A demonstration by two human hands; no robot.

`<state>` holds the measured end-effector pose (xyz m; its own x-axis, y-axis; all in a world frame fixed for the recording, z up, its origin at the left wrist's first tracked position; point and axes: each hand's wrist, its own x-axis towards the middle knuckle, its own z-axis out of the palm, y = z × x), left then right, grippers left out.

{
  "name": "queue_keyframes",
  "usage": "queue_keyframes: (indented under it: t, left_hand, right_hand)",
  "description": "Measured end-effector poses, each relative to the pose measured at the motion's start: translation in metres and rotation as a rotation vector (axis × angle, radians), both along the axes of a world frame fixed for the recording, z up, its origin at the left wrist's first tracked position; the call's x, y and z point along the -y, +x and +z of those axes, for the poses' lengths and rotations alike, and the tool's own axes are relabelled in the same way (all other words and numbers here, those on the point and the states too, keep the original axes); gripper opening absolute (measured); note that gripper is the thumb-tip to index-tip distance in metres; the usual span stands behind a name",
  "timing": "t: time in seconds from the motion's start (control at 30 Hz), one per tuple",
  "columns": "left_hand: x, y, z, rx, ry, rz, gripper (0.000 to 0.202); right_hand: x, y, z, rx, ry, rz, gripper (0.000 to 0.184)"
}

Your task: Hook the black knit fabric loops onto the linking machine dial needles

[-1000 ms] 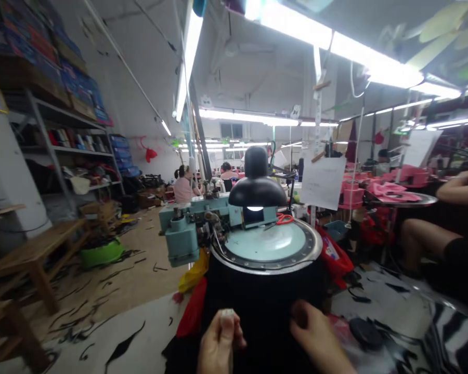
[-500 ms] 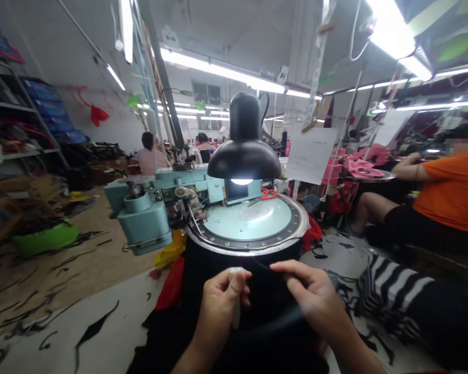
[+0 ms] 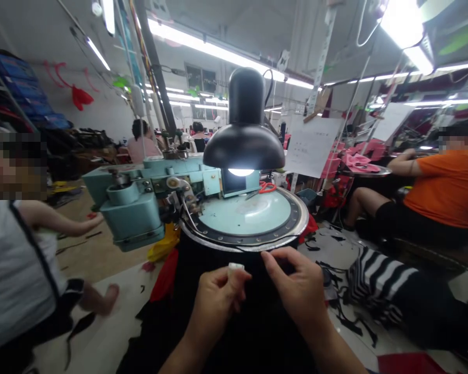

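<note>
Black knitted fabric [image 3: 253,311] hung between the hands, just below the studded rim of a pale-green circular linking machine [image 3: 245,215]. The left hand [image 3: 216,309] pinched a small white piece [image 3: 236,266]; the right hand [image 3: 294,288], half-curled, touched the fabric's top edge.

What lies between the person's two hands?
Black fabric lies between the left hand, pinching a white piece, and the right hand, in the head view.

Glaring fluorescent tubes [image 3: 214,51], warped edges
</note>
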<state>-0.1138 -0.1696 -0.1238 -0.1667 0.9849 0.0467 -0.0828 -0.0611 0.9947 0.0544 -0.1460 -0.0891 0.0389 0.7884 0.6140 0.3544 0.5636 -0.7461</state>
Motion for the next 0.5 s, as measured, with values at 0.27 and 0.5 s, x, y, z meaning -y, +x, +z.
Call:
queue_keyframes:
  t: [0.27,0.5]
  left_hand:
    - [-0.008,0.001,0.017,0.002,-0.094,-0.049,0.057]
    - [0.01,0.008,0.011,0.067,-0.046,0.031,0.052]
  right_hand:
    - [0.012,0.071,-0.052,0.075,-0.329,-0.016,0.013]
    - [0.006,0.048,-0.01,0.024,-0.284,0.351,0.026]
